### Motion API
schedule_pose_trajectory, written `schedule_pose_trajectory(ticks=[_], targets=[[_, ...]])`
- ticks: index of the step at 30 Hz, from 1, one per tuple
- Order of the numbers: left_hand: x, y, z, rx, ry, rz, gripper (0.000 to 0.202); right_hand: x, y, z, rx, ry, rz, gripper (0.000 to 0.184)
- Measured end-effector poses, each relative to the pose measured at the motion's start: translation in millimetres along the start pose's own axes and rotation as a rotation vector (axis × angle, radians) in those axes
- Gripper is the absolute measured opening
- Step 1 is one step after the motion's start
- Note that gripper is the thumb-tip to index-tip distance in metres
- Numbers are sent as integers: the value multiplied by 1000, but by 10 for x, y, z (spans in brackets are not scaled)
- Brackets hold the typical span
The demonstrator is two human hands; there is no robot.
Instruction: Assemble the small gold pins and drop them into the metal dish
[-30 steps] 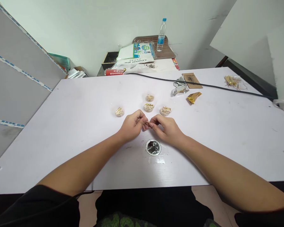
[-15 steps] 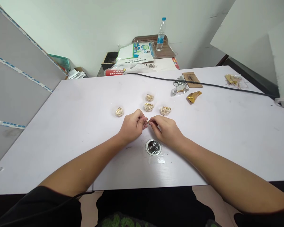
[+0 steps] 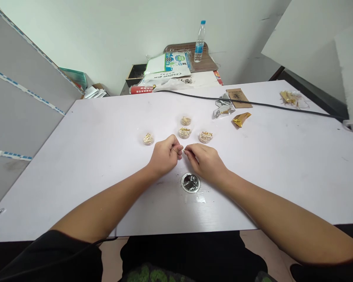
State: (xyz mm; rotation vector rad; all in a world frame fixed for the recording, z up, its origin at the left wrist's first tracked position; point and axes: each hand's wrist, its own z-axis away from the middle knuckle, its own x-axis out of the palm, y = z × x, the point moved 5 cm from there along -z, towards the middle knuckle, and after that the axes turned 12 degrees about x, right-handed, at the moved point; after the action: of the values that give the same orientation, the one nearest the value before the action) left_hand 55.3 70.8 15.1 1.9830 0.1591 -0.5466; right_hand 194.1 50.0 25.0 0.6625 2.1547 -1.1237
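Note:
My left hand (image 3: 167, 153) is closed in a pinch, its fingertips almost meeting those of my right hand (image 3: 204, 158), which pinches too. Between the fingertips shows a tiny thin light piece (image 3: 183, 150), mostly hidden; its kind is too small to make out. Beyond the hands stand small clear cups of short gold-coloured pin-like pieces: a left cup (image 3: 148, 139), a middle cup (image 3: 184, 132), a back cup (image 3: 186, 120) and a right cup (image 3: 205, 136). Nearer my body, a round dark disc with a pale rim (image 3: 191, 183) lies under clear film on the white table (image 3: 106, 149).
A black cable (image 3: 270, 105) crosses the table's far side. Around it lie a silver packet (image 3: 223, 109), a gold foil packet (image 3: 241, 119), a brown card (image 3: 239, 98) and a clear bag of gold pieces (image 3: 292, 98). Behind the table stands a water bottle (image 3: 199, 43).
Both hands stay almost in place, still pinching at the same spot. The tiny piece between the fingertips looks slightly shifted; the cups and packets have not moved.

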Motion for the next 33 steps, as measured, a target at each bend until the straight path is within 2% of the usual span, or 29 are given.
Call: schedule_pose_trajectory(ticks=[9, 15, 20, 26, 33], targets=[[74, -57, 18, -198, 93, 302, 17, 4, 50, 1, 214, 11, -239, 12], [92, -69, 12, -209, 133, 371, 19, 34, 75, 0, 341, -6, -368, 12], [108, -90, 18, -211, 154, 436, 19, 102, 99, -1, 479, -73, -610, 12], [101, -114, 20, -199, 126, 415, 17, 168, 132, -5, 561, -153, -773, 20], [44, -65, 23, -124, 125, 240, 14, 146, 119, -5, 585, -136, -754, 18]])
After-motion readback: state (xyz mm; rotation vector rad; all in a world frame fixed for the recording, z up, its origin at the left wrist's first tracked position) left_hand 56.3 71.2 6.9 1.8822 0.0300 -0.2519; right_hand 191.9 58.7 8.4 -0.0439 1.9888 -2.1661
